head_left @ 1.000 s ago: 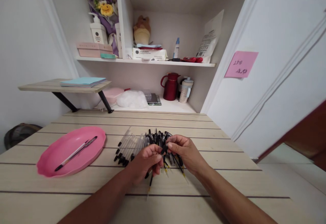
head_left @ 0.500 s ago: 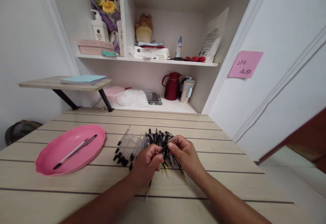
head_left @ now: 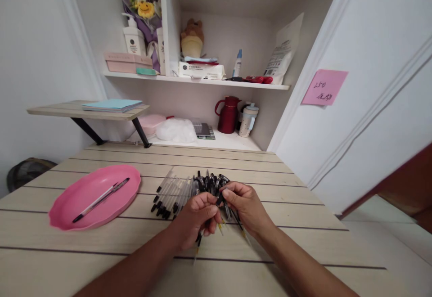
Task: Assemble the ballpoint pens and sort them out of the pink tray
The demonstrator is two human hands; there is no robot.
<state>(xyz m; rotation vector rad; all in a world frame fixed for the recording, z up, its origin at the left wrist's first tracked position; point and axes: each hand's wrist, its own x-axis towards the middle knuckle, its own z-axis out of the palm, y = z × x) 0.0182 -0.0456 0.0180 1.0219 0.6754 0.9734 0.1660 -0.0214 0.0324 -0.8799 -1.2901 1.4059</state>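
My left hand [head_left: 200, 219] and my right hand [head_left: 245, 203] meet over the table with thumbs and fingers pinched. Between their fingertips is a small black pen part [head_left: 220, 198]; its exact kind is too small to tell. Just behind them lies a heap of black pen parts [head_left: 211, 181], partly covered by my fingers. Clear pen barrels [head_left: 170, 193] with black ends lie side by side left of the heap. A pen refill [head_left: 197, 252] with a yellow section shows below my left hand; whether the hand touches it I cannot tell. More refills [head_left: 243, 233] stick out under my right hand.
A pink tray [head_left: 131, 189] at the left holds a pen [head_left: 101, 200]. Behind it stands a small raised shelf [head_left: 50, 108] with blue paper [head_left: 113, 104]. At the back are a red jug [head_left: 227, 116], a light cup [head_left: 248, 120] and a plastic bag [head_left: 176, 130].
My left hand has turned slightly and its lower fingers have curled differently. The black part shows more plainly between the fingertips. The view has shifted a little.
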